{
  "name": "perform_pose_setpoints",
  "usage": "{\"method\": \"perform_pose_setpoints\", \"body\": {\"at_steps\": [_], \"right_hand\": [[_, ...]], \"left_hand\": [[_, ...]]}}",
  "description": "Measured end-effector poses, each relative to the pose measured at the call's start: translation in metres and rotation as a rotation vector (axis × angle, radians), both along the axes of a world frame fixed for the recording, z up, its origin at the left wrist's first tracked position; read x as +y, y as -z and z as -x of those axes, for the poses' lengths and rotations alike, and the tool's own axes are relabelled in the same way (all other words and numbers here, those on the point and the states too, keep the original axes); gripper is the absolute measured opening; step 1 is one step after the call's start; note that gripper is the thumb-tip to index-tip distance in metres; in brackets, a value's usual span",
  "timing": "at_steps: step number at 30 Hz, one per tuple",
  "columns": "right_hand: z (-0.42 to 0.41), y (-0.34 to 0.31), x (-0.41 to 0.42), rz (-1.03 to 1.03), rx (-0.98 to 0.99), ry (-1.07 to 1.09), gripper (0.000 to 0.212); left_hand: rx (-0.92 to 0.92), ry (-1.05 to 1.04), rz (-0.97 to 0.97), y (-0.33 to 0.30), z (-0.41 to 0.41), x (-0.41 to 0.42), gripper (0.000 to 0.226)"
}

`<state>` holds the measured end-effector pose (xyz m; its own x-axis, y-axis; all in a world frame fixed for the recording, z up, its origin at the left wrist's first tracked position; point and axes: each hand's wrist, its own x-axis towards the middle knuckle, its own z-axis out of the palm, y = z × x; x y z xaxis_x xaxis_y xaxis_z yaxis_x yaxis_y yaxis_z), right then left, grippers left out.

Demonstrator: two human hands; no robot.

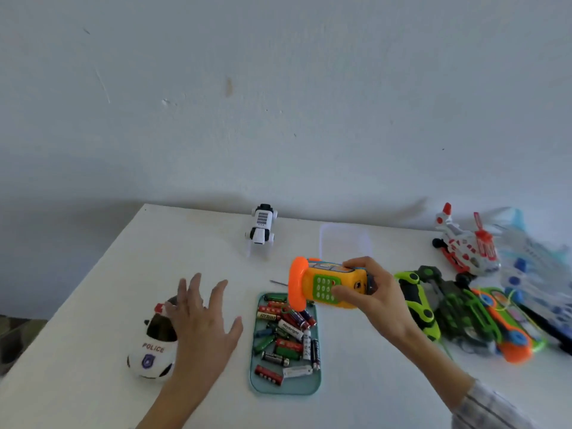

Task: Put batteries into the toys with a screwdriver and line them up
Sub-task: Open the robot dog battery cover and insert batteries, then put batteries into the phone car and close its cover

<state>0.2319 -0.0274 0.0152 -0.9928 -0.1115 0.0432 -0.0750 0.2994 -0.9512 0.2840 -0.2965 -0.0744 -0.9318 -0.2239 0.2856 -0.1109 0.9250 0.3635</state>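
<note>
My right hand [376, 292] grips an orange and yellow toy phone [322, 281] with green keys, held above the table over the far end of a teal tray [312, 387] that holds several loose batteries [286, 339]. My left hand [202, 320] hovers with fingers spread, holding nothing, just right of a white police car [151, 351]. A thin screwdriver tip [278, 283] shows on the table behind the phone; its handle is hidden. A white and black robot dog toy [262, 226] stands at the back of the table.
On the right lie a green car [418, 301], a dark green vehicle [455, 308], an orange and green toy [510, 332], a red and white helicopter [464, 243] and a blue and white toy [535, 270]. A clear lid [343, 243] lies behind the phone. The wall stands close behind.
</note>
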Motion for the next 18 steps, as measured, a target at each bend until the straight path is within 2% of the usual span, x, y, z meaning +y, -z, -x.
{"method": "perform_pose_setpoints", "body": {"at_steps": [2,3,5,8,11,15,18], "right_hand": [[-0.008,-0.003,0.019,0.048,-0.046,-0.005,0.043],[-0.013,-0.002,0.026,0.061,-0.073,-0.006,0.046],[-0.024,0.001,0.037,0.089,-0.134,0.013,0.049],[-0.036,0.006,0.046,0.129,-0.182,0.036,0.041],[-0.044,0.006,0.053,0.148,-0.170,0.033,0.028],[-0.043,-0.001,0.057,0.067,-0.156,-0.023,0.027],[-0.029,-0.003,0.063,0.070,-0.137,-0.068,0.019]], "left_hand": [[0.102,0.180,-0.241,-0.015,-0.003,0.029,0.069],[0.095,0.275,-0.366,-0.023,-0.006,0.044,0.072],[0.064,0.450,-0.448,-0.035,-0.007,0.070,0.084],[0.148,0.596,-0.182,-0.043,-0.004,0.101,0.096],[0.207,0.621,-0.033,-0.049,-0.002,0.128,0.091],[0.229,0.592,0.039,-0.048,0.000,0.154,0.077],[0.154,0.466,-0.068,-0.052,0.003,0.157,0.067]]}}
